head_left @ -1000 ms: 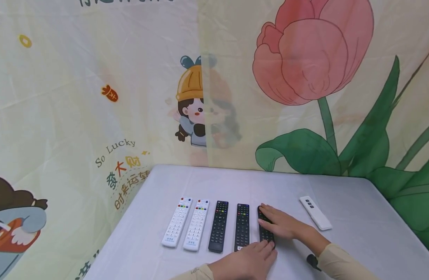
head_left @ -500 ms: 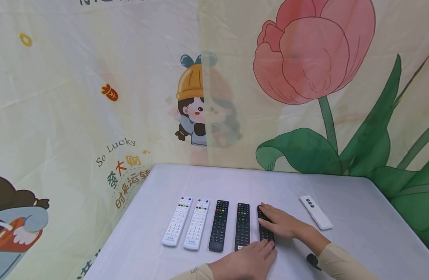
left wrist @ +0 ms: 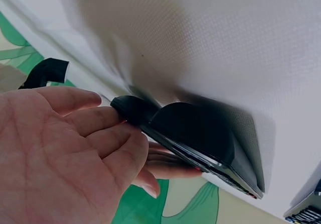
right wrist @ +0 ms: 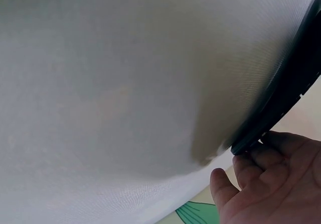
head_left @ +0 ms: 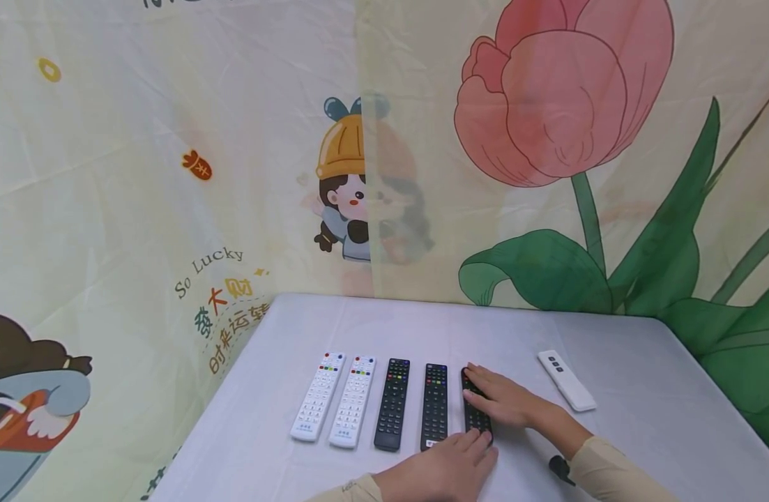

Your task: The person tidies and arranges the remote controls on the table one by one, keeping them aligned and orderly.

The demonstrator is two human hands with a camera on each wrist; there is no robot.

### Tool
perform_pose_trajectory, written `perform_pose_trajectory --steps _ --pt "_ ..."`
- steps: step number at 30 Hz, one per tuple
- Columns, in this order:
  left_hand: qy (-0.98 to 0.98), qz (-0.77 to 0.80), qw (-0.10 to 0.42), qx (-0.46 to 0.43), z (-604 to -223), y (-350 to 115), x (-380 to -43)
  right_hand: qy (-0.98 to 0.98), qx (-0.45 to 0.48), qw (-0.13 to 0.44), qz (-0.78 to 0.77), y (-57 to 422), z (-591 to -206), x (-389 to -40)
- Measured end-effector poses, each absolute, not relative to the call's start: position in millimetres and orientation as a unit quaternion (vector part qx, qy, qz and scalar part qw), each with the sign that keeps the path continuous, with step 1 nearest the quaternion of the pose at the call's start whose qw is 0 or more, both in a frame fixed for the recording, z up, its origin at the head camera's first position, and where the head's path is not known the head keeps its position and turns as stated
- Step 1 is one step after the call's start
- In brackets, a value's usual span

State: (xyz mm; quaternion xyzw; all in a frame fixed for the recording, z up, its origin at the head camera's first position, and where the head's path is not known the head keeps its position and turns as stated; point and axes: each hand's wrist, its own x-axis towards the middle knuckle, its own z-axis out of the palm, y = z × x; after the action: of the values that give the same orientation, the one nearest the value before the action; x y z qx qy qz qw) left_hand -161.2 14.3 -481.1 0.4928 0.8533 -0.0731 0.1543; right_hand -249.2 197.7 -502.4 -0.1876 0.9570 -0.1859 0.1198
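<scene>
A black remote control (head_left: 476,413) lies on the white-covered table, rightmost in a row of remotes. My left hand (head_left: 443,466) touches its near end with extended fingers. My right hand (head_left: 506,397) lies across its far part and right side, fingers fairly straight, covering some of the buttons. In the left wrist view, the dark side of the remote (left wrist: 195,131) shows beyond the left fingers (left wrist: 108,133). In the right wrist view, the right fingertips (right wrist: 248,166) are right at one end of the remote (right wrist: 281,96).
To the left lie two black remotes (head_left: 434,404) (head_left: 392,404) and two white remotes (head_left: 353,404) (head_left: 318,399). A slim white remote (head_left: 566,381) lies slanted at the right. A small black object (head_left: 560,468) is beside the right sleeve. A printed curtain (head_left: 422,209) hangs behind the table.
</scene>
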Motion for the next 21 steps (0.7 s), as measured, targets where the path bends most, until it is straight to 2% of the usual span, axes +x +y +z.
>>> perform_pose_trajectory --steps 21 --pt "0.849 -0.083 0.154 0.499 -479.7 14.3 -161.6 0.958 -0.180 0.115 -0.193 196.4 -502.1 -246.7"
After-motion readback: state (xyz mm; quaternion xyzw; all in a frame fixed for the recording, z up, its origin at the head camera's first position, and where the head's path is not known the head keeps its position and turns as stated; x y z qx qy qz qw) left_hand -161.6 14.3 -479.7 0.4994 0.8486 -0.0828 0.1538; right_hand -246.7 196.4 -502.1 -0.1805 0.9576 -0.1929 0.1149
